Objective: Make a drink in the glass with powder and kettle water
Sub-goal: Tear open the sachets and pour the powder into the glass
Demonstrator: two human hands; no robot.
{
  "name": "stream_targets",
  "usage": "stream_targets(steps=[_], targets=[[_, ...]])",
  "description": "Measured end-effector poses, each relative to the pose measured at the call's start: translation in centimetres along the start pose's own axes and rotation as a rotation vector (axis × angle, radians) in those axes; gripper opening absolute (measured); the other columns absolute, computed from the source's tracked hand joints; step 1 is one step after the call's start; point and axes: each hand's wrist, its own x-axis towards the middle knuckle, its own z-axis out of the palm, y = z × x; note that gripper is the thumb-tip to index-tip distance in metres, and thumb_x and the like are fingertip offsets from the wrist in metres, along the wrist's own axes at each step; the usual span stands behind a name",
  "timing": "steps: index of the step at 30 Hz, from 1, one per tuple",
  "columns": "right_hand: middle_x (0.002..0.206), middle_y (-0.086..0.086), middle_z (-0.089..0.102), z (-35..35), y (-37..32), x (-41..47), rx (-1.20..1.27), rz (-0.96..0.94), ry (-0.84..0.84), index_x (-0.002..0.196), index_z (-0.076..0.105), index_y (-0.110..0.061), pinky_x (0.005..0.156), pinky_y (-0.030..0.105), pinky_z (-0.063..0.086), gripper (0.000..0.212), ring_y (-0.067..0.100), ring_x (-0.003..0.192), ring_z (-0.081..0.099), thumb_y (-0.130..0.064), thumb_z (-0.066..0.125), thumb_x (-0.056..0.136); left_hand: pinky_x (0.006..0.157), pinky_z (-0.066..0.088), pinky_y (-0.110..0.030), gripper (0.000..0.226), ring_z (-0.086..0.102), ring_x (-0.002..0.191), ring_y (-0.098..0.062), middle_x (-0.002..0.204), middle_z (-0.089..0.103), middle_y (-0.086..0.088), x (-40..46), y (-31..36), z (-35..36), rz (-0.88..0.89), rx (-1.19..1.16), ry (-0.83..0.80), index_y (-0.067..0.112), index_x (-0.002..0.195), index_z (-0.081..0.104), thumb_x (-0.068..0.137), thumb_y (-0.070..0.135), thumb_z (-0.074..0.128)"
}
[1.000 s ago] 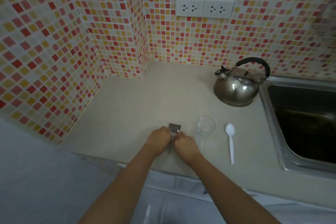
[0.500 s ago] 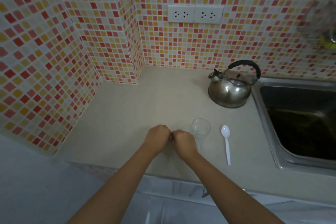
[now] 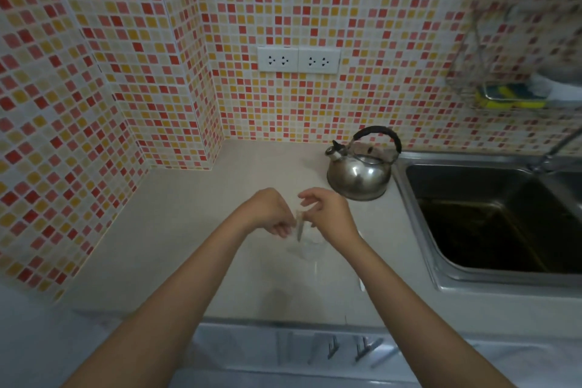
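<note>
A small powder sachet (image 3: 299, 226) hangs upright between my two hands, its lower end pointing down into the clear glass (image 3: 308, 248) on the counter. My left hand (image 3: 270, 210) pinches it from the left and my right hand (image 3: 328, 214) from the right, both just above the glass's rim. Whether powder is falling is too blurred to tell. The steel kettle (image 3: 359, 174) with a black handle stands behind the hands, next to the sink. My right forearm covers most of the white plastic spoon (image 3: 362, 285).
A steel sink (image 3: 419, 224) lies to the right, with a tap (image 3: 554, 151) at its back. A wire rack with a yellow sponge (image 3: 510, 98) hangs on the tiled wall. Two white sockets (image 3: 299, 60) sit above the counter (image 3: 176, 230).
Both hands have lifted from the counter with the sachet and moved right, over the glass. The sachet now hangs down into it. The camera has tilted up.
</note>
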Motion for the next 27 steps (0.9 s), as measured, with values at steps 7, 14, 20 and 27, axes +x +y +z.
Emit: stream_targets(steps=[7, 14, 20, 27], targets=[[0.067, 0.018, 0.069, -2.7, 1.3, -1.3, 0.078, 0.349, 0.081, 0.067, 0.068, -0.001, 0.051, 0.032, 0.056, 0.027, 0.025, 0.049, 0.066, -0.023, 0.070, 0.083, 0.048, 0.051, -0.012, 0.012, 0.061, 0.042, -0.003, 0.054, 0.066, -0.003, 1.7, 0.4, 3.5, 0.071, -0.302, -0.034, 0.002, 0.072, 0.068, 0.083, 0.003, 0.067], [0.071, 0.021, 0.064, -3.7, 1.6, -1.6, 0.161, 0.547, 0.016, 0.056, 0.059, 0.000, 0.060, 0.036, 0.056, 0.034, 0.028, 0.056, 0.064, -0.016, 0.067, 0.086, 0.049, 0.051, -0.011, 0.024, 0.061, 0.042, -0.001, 0.045, 0.065, 0.004, 3.2, 0.3, 6.2, 0.127, -0.364, -0.049, 0.008, 0.061, 0.063, 0.082, -0.004, 0.061], [0.065, 0.021, 0.064, -4.5, 1.4, -2.0, 0.299, 0.525, 0.000, 0.079, 0.065, 0.012, 0.049, 0.026, 0.052, 0.021, 0.025, 0.052, 0.065, -0.008, 0.065, 0.085, 0.047, 0.048, -0.011, 0.019, 0.061, 0.044, 0.000, 0.046, 0.065, 0.005, 3.7, 0.1, 6.1, 0.156, -0.423, -0.084, 0.010, 0.065, 0.065, 0.081, 0.003, 0.071], [0.062, 0.019, 0.066, -4.6, 1.1, -2.0, 0.385, 0.480, -0.026, 0.094, 0.063, 0.019, 0.048, 0.024, 0.055, 0.024, 0.018, 0.044, 0.066, -0.003, 0.057, 0.087, 0.055, 0.045, -0.016, 0.023, 0.055, 0.050, -0.002, 0.066, 0.064, -0.004, 3.7, -0.1, 5.8, 0.211, -0.417, -0.094, 0.013, 0.066, 0.059, 0.088, 0.009, 0.066]])
